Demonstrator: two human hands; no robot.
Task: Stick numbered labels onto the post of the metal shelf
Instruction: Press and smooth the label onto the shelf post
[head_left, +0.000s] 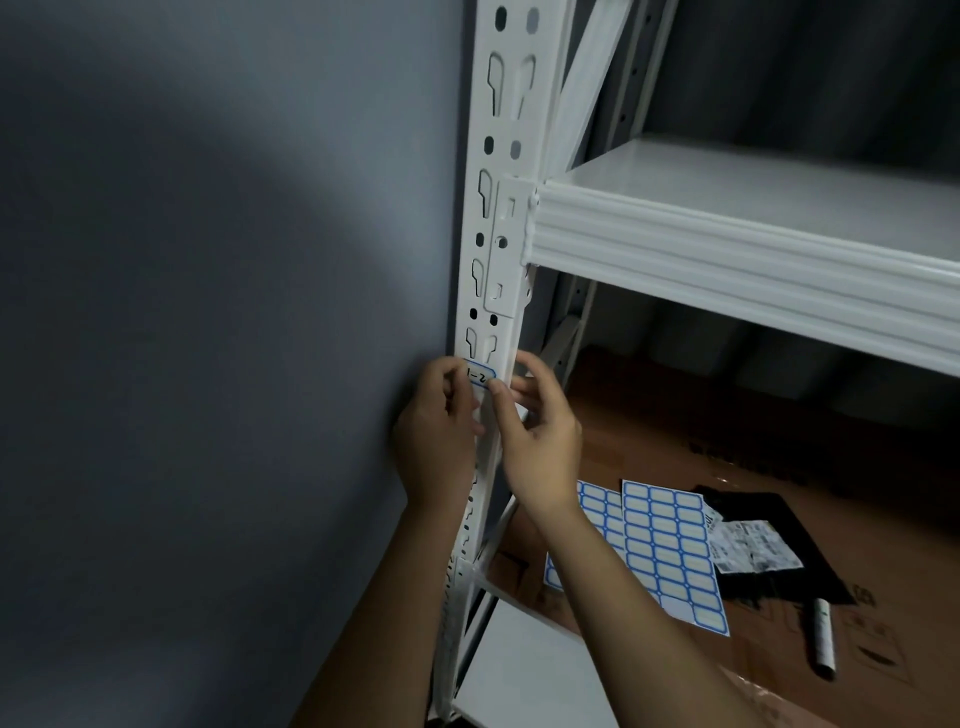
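Observation:
A white slotted metal post (498, 218) runs up the middle of the view. A blue-bordered label (479, 375) marked "1-2" lies against the post just below a pair of slots. My left hand (439, 441) grips the post's left edge, its thumb on the label's left end. My right hand (535, 431) curls around the post from the right, its thumb pressing the label's lower right corner. Two sheets of blank blue-bordered labels (670, 551) lie on the cardboard-covered lower shelf (779, 467).
A white shelf beam (753, 260) juts right from the post at upper right. A grey wall (208, 312) fills the left. On the cardboard lie a black sheet (763, 519), a printed wrapper (753, 545) and a marker pen (823, 639).

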